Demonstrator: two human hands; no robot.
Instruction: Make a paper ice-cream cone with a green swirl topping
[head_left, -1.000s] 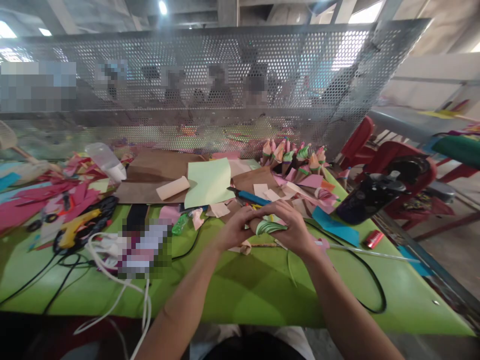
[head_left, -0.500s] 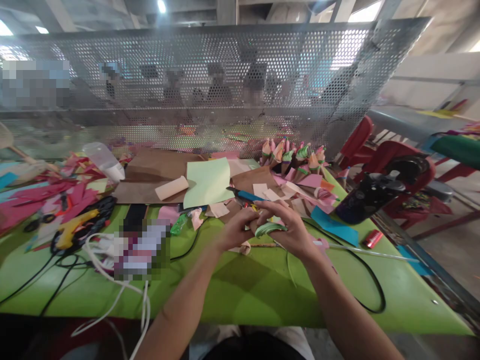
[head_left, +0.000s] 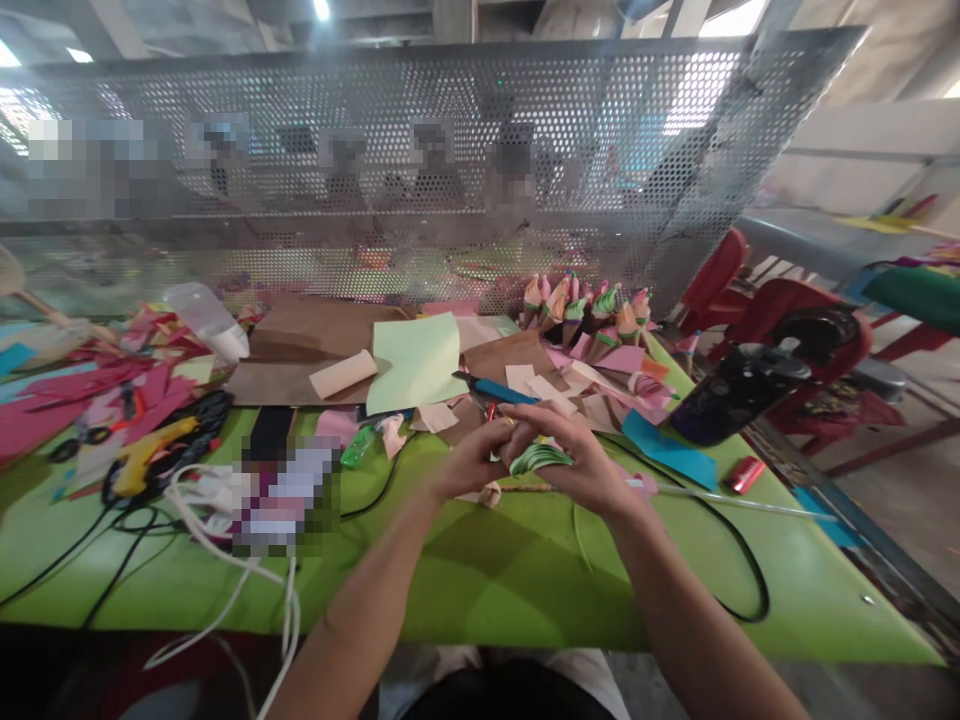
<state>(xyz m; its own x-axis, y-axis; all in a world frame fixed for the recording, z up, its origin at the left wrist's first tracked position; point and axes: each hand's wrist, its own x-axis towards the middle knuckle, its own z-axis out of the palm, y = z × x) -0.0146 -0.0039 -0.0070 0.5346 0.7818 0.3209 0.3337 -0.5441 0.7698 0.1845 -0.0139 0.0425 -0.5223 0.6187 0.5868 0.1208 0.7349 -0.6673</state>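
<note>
Both hands meet over the near middle of the green table point(head_left: 495, 590). Between them is a light green pleated paper swirl point(head_left: 540, 458). My left hand point(head_left: 478, 457) has its fingers closed at the swirl's left end, where they hide part of it. Curled over the swirl's top and right side is my right hand point(head_left: 581, 450), its fingers bent and gripping. Just beyond the fingers lies a tool with a blue handle and dark tip point(head_left: 495, 388). A thin brown stick point(head_left: 525, 488) rests below the hands.
Finished-looking paper cones with coloured swirls point(head_left: 585, 310) stand at the back right. A dark tumbler point(head_left: 739, 395) and a red can-like cylinder point(head_left: 746, 474) are to the right. On the left are a yellow glue gun point(head_left: 154, 455), white cables point(head_left: 289, 600) and pink paper scraps point(head_left: 142, 400).
The green swirl has turned a little between my fingers and shows more of its pleats. Both hands stay in nearly the same place.
</note>
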